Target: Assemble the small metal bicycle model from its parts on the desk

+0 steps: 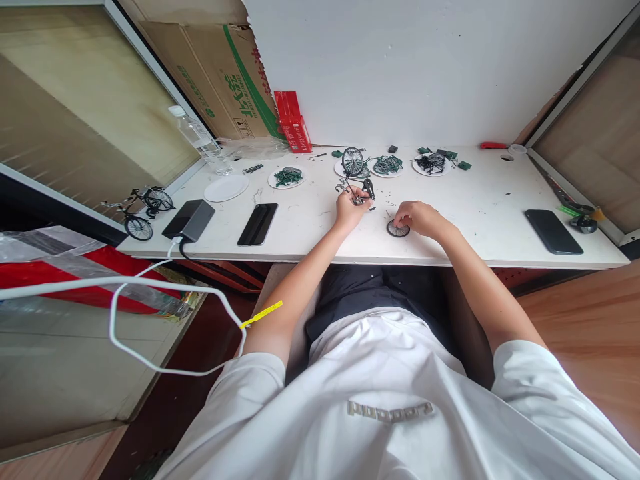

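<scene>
My left hand (353, 209) is closed round a partly built miniature bicycle (369, 187), which it holds up over the white table. One spoked wheel points away from me at the model's far end; my fingers hide part of the frame. To the right, my right hand (417, 218) has its fingertips pinched at the edge of a loose black spoked wheel (399, 231) near the table's front. Beyond the hands, small plates hold parts: green pieces (289, 176) on the left one, more green pieces (387, 165) in the middle, and black pieces (431, 163) on the right.
A finished-looking model bicycle (143, 210) stands at the table's left end, beside a dark power adapter (189, 220) with cables. Phones lie at left (258, 224) and right (553, 232). A bare plate (227, 188), a bottle (203, 141) and a red box (293, 123) are farther back.
</scene>
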Motion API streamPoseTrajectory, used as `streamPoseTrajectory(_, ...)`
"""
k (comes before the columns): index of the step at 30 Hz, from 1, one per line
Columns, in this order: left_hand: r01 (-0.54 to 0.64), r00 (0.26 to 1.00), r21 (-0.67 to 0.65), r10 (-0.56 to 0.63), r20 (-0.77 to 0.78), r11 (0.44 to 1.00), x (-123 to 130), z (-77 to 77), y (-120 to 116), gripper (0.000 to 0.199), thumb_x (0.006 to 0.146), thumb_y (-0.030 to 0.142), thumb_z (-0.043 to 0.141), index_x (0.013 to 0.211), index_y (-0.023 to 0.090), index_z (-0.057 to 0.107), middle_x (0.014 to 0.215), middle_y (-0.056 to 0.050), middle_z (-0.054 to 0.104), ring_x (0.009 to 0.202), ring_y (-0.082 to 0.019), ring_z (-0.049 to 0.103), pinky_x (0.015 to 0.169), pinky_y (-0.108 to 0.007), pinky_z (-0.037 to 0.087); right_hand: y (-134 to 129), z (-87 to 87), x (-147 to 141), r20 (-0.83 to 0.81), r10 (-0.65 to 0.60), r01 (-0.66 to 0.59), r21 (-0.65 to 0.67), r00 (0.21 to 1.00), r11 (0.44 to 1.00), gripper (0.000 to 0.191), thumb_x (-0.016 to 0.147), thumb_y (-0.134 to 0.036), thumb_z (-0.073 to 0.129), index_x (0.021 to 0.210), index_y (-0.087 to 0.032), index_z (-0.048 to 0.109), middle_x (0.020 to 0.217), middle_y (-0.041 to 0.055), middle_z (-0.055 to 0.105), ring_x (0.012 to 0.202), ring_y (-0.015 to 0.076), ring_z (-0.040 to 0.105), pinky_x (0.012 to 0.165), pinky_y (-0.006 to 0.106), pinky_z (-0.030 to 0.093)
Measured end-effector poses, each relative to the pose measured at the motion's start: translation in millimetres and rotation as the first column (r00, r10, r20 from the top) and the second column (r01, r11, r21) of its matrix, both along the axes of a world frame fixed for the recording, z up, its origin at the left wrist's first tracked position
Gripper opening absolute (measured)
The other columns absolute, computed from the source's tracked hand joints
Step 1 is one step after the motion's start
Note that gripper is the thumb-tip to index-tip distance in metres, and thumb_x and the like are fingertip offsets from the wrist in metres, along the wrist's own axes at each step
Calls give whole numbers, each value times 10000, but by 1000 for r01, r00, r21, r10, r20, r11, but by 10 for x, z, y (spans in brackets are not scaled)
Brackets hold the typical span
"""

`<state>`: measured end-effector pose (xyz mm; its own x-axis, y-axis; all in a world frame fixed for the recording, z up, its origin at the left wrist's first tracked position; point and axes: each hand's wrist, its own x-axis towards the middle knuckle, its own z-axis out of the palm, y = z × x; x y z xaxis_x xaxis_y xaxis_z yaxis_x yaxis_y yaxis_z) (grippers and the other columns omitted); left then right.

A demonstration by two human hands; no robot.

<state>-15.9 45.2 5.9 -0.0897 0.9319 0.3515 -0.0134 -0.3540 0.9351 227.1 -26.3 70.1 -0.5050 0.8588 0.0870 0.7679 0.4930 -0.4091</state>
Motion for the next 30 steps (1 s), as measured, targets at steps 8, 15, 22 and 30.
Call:
streamPoseTrajectory(8,11,1000,34,-11,5,999,-19,-103,83,405,718,59,877,903,237,563,978,-36,805,981,-190,789,973,-339,613,-54,67,-43,8,-45,46,-55,999,997,316,966,-64,579,1034,-220,846,1150,80,826,979,230,725,832,303,495)
streamPoseTrajectory(15,15,1000,36,-15,7,999,-22,-124,107,406,721,57,877,902,239,563,971,-32,806,1000,-198,793,981,-346,610,-45,102,23,-1,-47,47,-119,999,992,203,983,-222,674,1087,-196,846,1098,101,838,893,231,725,803,321,518)
streamPoseTrajectory(22,19,999,24,-19,29,1000,-18,-100,96,396,708,46,857,889,235,561,953,-35,805,977,-190,792,961,-336,614,-48,115,58,-63,-78,71,-117,995,991,218,935,-288,707,1064,-193,854,1032,100,823,869,225,692,768,317,501)
streamPoseTrajectory(30,18,1000,30,-18,7,999,-28,-121,106,401,714,74,871,908,239,561,972,-33,808,999,-196,794,968,-340,612,-37,123,57,-86,7,-17,-119,996,993,259,928,-272,674,1068,-211,883,1069,95,830,888,231,691,802,330,513)
